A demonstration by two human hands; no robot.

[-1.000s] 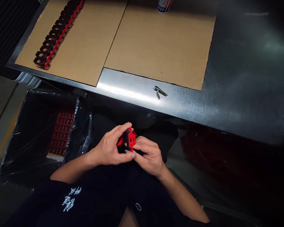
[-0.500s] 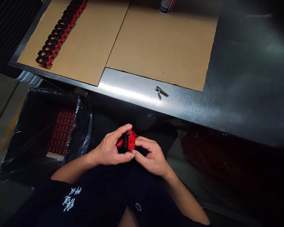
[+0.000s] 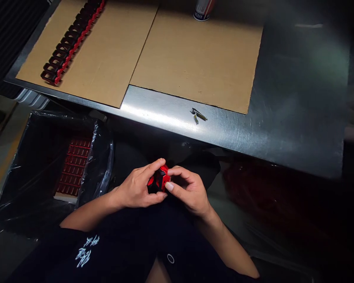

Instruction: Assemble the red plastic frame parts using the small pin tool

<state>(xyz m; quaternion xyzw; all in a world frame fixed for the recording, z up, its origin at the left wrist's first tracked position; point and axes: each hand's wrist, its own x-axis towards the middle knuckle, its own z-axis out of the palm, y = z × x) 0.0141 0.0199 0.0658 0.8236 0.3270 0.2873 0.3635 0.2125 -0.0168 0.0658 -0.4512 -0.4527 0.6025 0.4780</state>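
Close to my body, below the table edge, I hold a small red and black plastic part (image 3: 162,180). My left hand (image 3: 138,186) is closed around its left side, thumb at the top and fingers at its lower end. My right hand (image 3: 190,189) pinches the red face from the right with thumb and index finger. Parts of the piece are hidden behind the fingers. A pair of small nippers (image 3: 199,114) lies on the metal tabletop, beyond my hands.
A row of similar black and red parts (image 3: 72,41) stands on the left cardboard sheet (image 3: 106,70). A spray can (image 3: 202,10) stands on the right sheet (image 3: 203,59). At lower left, a bin lined with black plastic (image 3: 26,169) holds stacked dark red parts (image 3: 73,167).
The red and black part has turned a little in my hands. My right thumb has moved up from its lower edge onto the red face. The whole view has shifted slightly.
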